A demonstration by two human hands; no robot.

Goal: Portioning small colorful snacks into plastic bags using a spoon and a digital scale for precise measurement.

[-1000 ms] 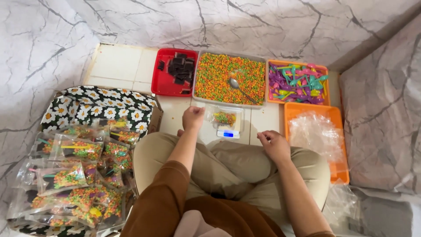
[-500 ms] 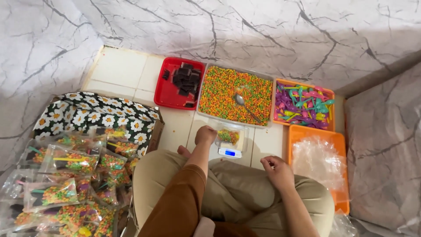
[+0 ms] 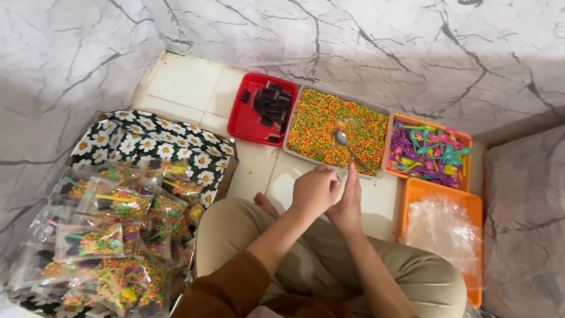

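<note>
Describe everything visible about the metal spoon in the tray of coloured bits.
The metal spoon looks like shiny steel, with a rounded bowl and a slim handle. It lies bowl-up on the orange, green and yellow bits in the grey rectangular tray, its bowl near the middle and its handle slanting toward the tray's near right edge. Neither hand touches it.

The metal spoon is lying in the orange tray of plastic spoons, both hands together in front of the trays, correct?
Not quite. The head view shows the metal spoon lying in the grey tray of colourful sprinkles, not in the orange tray. The left hand and right hand are indeed together before the trays.
</note>
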